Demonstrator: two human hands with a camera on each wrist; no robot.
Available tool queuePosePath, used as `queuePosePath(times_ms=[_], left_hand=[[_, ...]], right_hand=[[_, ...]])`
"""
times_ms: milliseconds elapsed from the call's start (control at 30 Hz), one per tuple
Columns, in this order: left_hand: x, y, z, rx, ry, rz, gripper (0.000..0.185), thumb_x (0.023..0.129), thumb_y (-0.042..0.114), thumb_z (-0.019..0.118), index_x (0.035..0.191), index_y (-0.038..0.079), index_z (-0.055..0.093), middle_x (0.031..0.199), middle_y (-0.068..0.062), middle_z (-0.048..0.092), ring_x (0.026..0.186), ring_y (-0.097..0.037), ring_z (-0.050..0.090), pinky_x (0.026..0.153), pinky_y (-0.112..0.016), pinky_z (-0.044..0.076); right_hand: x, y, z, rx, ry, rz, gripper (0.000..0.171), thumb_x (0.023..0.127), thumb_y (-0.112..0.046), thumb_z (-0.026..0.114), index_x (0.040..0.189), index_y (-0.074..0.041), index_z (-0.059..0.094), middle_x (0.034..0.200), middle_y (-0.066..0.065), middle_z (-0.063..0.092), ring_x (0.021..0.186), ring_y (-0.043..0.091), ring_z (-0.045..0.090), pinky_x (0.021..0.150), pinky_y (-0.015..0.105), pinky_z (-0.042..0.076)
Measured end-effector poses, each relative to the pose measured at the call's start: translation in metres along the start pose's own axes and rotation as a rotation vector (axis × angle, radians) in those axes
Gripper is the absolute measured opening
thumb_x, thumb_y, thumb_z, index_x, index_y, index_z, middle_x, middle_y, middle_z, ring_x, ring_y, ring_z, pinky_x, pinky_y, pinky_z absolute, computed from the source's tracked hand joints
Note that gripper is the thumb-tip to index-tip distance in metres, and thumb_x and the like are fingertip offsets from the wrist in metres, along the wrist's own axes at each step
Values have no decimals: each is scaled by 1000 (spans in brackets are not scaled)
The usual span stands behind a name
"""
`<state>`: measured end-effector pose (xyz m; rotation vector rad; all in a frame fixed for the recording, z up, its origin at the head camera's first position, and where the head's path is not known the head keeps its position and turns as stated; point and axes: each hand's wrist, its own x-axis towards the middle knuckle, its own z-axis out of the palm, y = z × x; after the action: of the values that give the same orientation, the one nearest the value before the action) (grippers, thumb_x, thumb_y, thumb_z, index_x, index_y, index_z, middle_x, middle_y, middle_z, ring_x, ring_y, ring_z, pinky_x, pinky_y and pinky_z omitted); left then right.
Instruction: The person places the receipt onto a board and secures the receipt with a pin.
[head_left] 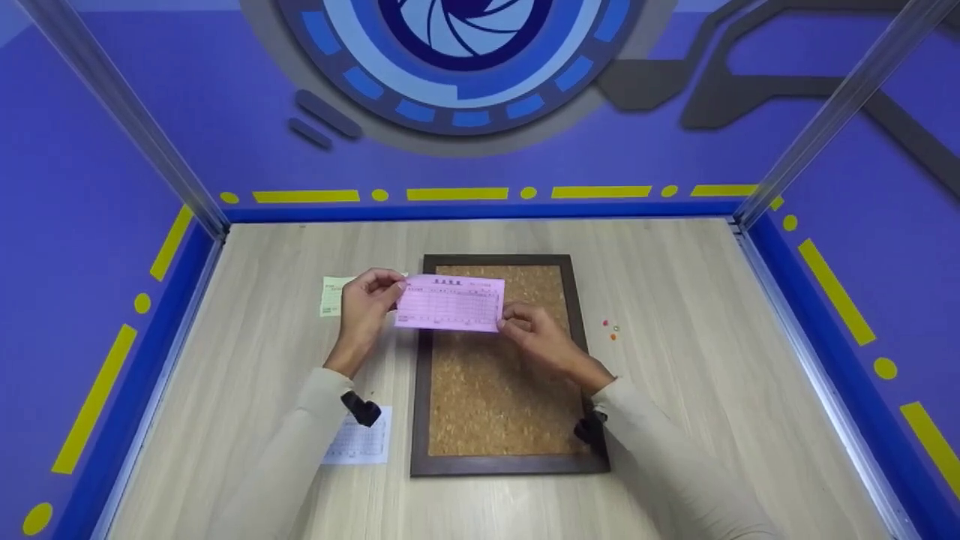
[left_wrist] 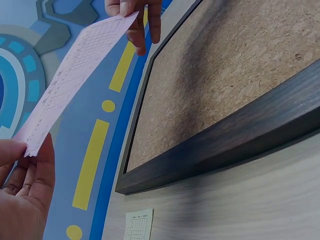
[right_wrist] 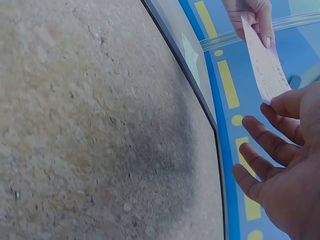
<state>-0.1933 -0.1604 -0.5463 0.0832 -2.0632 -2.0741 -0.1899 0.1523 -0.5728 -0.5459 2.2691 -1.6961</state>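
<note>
A pink printed form slip (head_left: 450,304) is held up above the upper part of a cork board (head_left: 502,397) with a dark frame. My left hand (head_left: 369,304) pinches the slip's left end between thumb and fingers. At the lower right corner, my right hand (head_left: 536,334) pinches it between thumb and index finger. In the right wrist view the other fingers of the right hand (right_wrist: 295,150) are spread away from the paper. The left wrist view shows the slip (left_wrist: 75,75) stretched between both hands, clear of the cork.
A pale green slip (head_left: 331,298) lies left of the board, partly behind the left hand. Nearer me is a white-blue slip (head_left: 367,439), partly covered by the left sleeve. Small coloured push pins (head_left: 613,337) lie right of the board. Blue walls (head_left: 480,169) enclose the table.
</note>
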Motion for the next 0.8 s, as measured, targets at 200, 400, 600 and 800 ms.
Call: queuePosePath(times_ms=[200, 400, 600, 800], left_hand=[[3, -3, 7, -15, 7, -2, 9, 97, -13, 71, 104, -9, 75, 97, -16, 76, 79, -13, 70, 67, -22, 61], [7, -5, 19, 4, 4, -6, 8, 98, -11, 73, 105, -8, 76, 98, -16, 77, 78, -13, 70, 66, -22, 60], [9, -9, 27, 36, 5, -11, 7, 97, -8, 76, 103, -5, 76, 95, -14, 77, 77, -12, 70, 65, -25, 61], [9, -15, 34, 58, -17, -33, 6, 96, -6, 77, 99, -1, 78, 90, -9, 75, 75, -13, 68, 68, -36, 65]], right_hand=[[-1, 0, -6, -12, 23, 14, 16, 109, -7, 63, 115, 2, 75, 123, 14, 76, 112, 22, 70, 94, 30, 58], [-1, 2, -14, -60, 79, 18, 17, 108, -5, 64, 112, 6, 77, 115, 16, 78, 107, 22, 72, 89, 25, 58], [-3, 6, -20, -124, 120, -5, 13, 106, -5, 67, 104, 3, 78, 107, 12, 79, 100, 21, 72, 88, 28, 59], [-9, 14, -25, -164, 152, -18, 12, 106, -3, 68, 101, 0, 78, 104, 10, 79, 98, 18, 71, 86, 28, 57]])
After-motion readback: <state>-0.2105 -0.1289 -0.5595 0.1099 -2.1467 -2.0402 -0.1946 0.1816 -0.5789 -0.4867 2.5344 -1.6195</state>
